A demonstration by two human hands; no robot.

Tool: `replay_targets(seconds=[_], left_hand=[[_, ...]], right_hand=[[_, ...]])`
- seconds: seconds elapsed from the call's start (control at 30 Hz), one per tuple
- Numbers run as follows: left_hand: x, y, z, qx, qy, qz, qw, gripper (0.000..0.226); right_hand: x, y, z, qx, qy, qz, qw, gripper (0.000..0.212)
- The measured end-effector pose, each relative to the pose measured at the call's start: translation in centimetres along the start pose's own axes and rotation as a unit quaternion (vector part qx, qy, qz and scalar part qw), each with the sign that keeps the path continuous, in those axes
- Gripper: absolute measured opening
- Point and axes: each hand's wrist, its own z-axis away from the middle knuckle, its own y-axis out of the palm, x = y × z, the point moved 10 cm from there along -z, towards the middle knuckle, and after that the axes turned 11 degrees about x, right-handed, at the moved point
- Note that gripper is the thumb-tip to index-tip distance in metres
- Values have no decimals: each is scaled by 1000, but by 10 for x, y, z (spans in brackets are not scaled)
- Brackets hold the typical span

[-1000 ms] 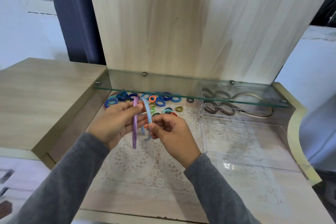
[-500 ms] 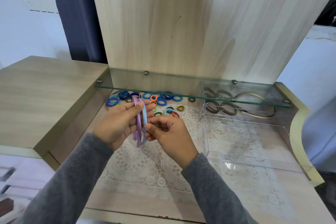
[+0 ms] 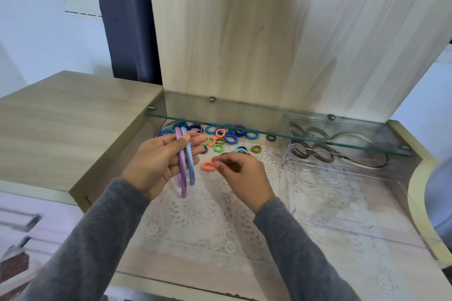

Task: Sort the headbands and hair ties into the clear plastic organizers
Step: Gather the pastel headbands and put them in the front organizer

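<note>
Headbands (image 3: 186, 166), 2, purple and blue, hang pinched in the left hand's (image 3: 159, 164) thumb grip above the tabletop (image 3: 367, 266). They may slip while the curled right hand (image 3: 242, 176) touches an orange hair tie (image 3: 208, 166), its grip unclear.

Pale wooden desk (image 3: 73, 117) with glass shelf (image 3: 256, 118), white wall (image 3: 36, 44), perhaps a dark curtain (image 3: 127, 19).

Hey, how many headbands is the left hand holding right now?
2. The purple headband and the blue headband sit side by side in the left hand, the purple one nearer the palm. Another could be hidden behind them.
</note>
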Motion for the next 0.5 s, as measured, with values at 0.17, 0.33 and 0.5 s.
replay_targets(seconds=[0.17,0.33,0.5], left_hand=[[-9,-23,5,-14,19,-12,1000,20],[-13,-44,8,-34,23,-17,999,21],[-18,-52,13,-31,37,-25,999,16]], right_hand=[[-16,23,-23,20,-20,216,976,30],[-13,50,-43,42,-30,307,950,38],[8,83,-67,84,-82,358,926,39]])
